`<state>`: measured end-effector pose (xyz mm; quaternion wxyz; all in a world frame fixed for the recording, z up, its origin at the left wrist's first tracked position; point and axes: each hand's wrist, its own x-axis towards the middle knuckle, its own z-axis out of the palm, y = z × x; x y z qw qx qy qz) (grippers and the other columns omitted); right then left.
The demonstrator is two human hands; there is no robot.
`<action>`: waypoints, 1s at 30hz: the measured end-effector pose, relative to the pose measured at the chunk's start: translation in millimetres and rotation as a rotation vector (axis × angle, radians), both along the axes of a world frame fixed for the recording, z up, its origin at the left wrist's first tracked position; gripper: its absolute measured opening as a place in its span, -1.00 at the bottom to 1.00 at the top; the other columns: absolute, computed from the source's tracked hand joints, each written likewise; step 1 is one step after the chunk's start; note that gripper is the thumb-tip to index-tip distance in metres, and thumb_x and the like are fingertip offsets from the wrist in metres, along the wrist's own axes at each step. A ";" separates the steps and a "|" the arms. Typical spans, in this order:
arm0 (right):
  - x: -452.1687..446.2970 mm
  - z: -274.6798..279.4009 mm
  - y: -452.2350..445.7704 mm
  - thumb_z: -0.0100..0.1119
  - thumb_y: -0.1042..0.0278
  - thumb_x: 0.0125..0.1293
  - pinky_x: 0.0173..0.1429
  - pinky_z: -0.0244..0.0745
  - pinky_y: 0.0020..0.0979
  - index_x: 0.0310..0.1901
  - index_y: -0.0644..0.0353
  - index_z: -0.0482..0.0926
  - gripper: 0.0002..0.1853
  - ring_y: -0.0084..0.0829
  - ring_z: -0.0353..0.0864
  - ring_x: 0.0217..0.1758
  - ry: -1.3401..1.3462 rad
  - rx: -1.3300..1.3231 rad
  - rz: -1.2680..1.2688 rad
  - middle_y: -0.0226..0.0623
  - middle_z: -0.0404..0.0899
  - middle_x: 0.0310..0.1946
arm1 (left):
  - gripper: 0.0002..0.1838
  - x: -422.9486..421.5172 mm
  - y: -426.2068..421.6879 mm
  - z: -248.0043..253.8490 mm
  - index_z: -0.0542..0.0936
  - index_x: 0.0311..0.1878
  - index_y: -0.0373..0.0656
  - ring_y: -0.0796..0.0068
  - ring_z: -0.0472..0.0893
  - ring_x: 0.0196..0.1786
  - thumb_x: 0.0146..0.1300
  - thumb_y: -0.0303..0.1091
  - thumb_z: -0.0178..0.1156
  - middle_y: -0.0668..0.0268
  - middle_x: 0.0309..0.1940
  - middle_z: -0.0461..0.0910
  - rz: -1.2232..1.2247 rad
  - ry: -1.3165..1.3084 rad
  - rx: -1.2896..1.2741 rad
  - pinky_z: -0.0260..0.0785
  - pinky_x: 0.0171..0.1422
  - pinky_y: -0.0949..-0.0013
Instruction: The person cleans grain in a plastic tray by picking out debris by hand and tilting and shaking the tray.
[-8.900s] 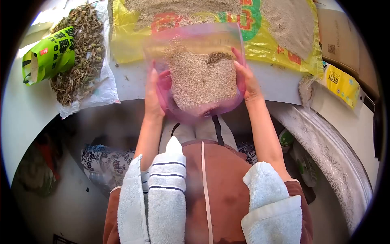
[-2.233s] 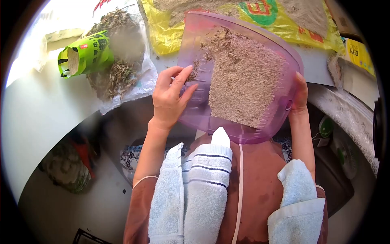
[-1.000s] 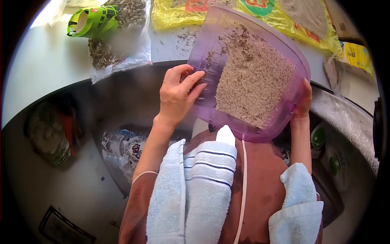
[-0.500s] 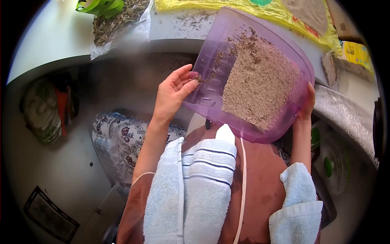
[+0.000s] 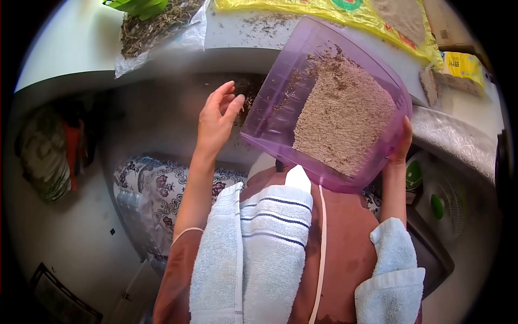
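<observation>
A translucent purple scoop-shaped tray (image 5: 270, 116) is tilted in front of my body. Pale grain (image 5: 342, 116) fills its middle and right, with dark chaff (image 5: 335, 54) along the upper left of the heap. My right hand (image 5: 400, 143) grips the tray's right edge, its fingers partly hidden behind the plastic. To the left of the tray, apart from its edge, my left hand (image 5: 218, 116) is raised with thumb and fingers apart. Dark bits (image 5: 244, 102) show in the air or below, just beside its fingertips.
On the table (image 5: 59, 48) lie a plastic sheet with dried plant pieces (image 5: 154, 27), a green bag (image 5: 141, 6), scattered chaff (image 5: 264, 24) and a yellow sack (image 5: 324, 8). A yellow packet (image 5: 462, 66) is at right. Below are a patterned cloth (image 5: 156, 189) and a fan (image 5: 445, 208).
My left hand has moved from over the tray's left side to beyond its edge, and its fingers have opened, releasing dark bits. My right hand still holds the tray. The view has shifted downward.
</observation>
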<state>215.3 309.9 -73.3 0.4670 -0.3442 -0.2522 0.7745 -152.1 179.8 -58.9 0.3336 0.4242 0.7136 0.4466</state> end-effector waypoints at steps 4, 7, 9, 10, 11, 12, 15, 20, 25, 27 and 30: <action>-2.0 3.2 -6.0 0.04 0.03 0.26 0.38 0.23 -0.18 0.30 0.31 0.22 -0.32 -0.19 0.36 0.29 0.043 -0.012 -0.003 -0.09 0.35 0.24 | -0.25 30.3 8.1 23.9 0.20 0.39 -0.18 0.45 0.54 0.02 0.16 -0.40 0.32 0.17 0.07 0.48 -0.279 -0.008 -0.020 0.43 0.09 0.41; -2.7 4.9 -6.3 0.04 0.03 0.26 0.37 0.25 -0.18 0.30 0.31 0.23 -0.32 -0.19 0.37 0.28 0.029 0.010 -0.022 -0.09 0.36 0.23 | -0.32 33.1 8.5 29.1 0.24 0.37 -0.20 0.55 0.59 -0.17 0.19 -0.43 0.28 0.23 -0.02 0.55 -0.297 0.002 -0.047 0.49 -0.09 0.47; -2.5 6.8 -8.1 0.04 0.03 0.26 0.36 0.26 -0.18 0.30 0.31 0.23 -0.33 -0.19 0.38 0.27 0.046 0.020 -0.007 -0.09 0.36 0.23 | -0.41 22.1 6.5 17.7 0.34 0.31 -0.23 0.61 0.59 -0.25 0.21 -0.42 0.25 0.24 -0.07 0.59 -0.248 -0.310 -0.062 0.50 -0.17 0.49; -1.7 5.5 -7.9 0.05 0.03 0.25 0.36 0.26 -0.18 0.30 0.31 0.23 -0.32 -0.19 0.38 0.27 0.056 0.009 -0.003 -0.09 0.36 0.23 | -0.58 14.6 8.5 14.6 0.45 0.21 -0.26 0.64 0.59 -0.32 0.28 -0.43 0.17 0.24 -0.13 0.62 -0.178 -0.256 -0.081 0.49 -0.20 0.54; -0.3 3.7 -7.7 0.05 0.03 0.25 0.36 0.26 -0.18 0.30 0.32 0.23 -0.32 -0.19 0.38 0.27 0.066 -0.001 -0.001 -0.09 0.36 0.23 | -0.64 7.3 10.9 4.1 0.50 0.13 -0.29 0.62 0.60 -0.28 0.30 -0.38 0.16 0.25 -0.17 0.63 -0.041 -0.282 -0.030 0.49 -0.17 0.52; 0.3 5.0 -5.7 0.05 0.03 0.25 0.36 0.26 -0.18 0.30 0.32 0.22 -0.31 -0.19 0.39 0.26 0.075 -0.006 0.008 -0.09 0.36 0.23 | -0.61 3.9 14.4 -1.6 0.49 0.14 -0.30 0.62 0.60 -0.28 0.27 -0.36 0.21 0.27 -0.20 0.63 -0.008 -0.084 0.056 0.49 -0.16 0.51; -2.4 10.3 -9.0 0.06 0.02 0.24 0.37 0.25 -0.18 0.31 0.33 0.21 -0.29 -0.19 0.38 0.27 0.121 -0.050 0.028 -0.09 0.35 0.24 | -0.52 15.0 15.5 4.4 0.48 0.15 -0.30 0.61 0.60 -0.28 0.20 -0.31 0.30 0.30 -0.28 0.64 -0.081 -0.093 0.079 0.49 -0.15 0.50; -5.6 10.0 -5.6 0.07 0.04 0.25 0.33 0.29 -0.19 0.29 0.31 0.25 -0.33 -0.19 0.42 0.23 0.130 0.004 0.046 -0.10 0.40 0.20 | -0.61 30.3 22.2 15.2 0.49 0.13 -0.28 0.63 0.58 -0.28 0.27 -0.33 0.22 0.32 -0.29 0.62 -0.166 -0.180 -0.097 0.46 -0.17 0.56; -7.3 10.4 -7.9 0.07 0.05 0.26 0.32 0.31 -0.20 0.29 0.30 0.27 -0.34 -0.20 0.43 0.23 0.147 0.001 0.040 -0.10 0.42 0.19 | -0.66 6.5 34.2 -0.8 0.56 0.04 -0.29 0.57 0.59 -0.30 0.33 -0.23 0.14 0.29 -0.26 0.63 0.025 0.431 0.056 0.46 -0.17 0.50; -9.4 15.3 -7.3 0.06 0.05 0.26 0.32 0.31 -0.22 0.30 0.31 0.26 -0.33 -0.21 0.42 0.24 0.135 0.016 0.053 -0.10 0.41 0.20 | -0.59 9.1 45.0 2.3 0.51 0.10 -0.27 0.54 0.59 -0.23 0.26 -0.25 0.23 0.27 -0.23 0.63 -0.015 0.367 0.117 0.45 -0.12 0.48; -7.7 13.2 -7.0 0.06 0.04 0.26 0.32 0.30 -0.24 0.30 0.32 0.25 -0.32 -0.22 0.42 0.25 0.140 0.008 0.053 -0.10 0.40 0.21 | -0.49 36.9 62.1 30.7 0.46 0.15 -0.31 0.58 0.58 -0.25 0.18 -0.30 0.32 0.30 -0.28 0.62 -0.172 0.061 0.035 0.45 -0.16 0.52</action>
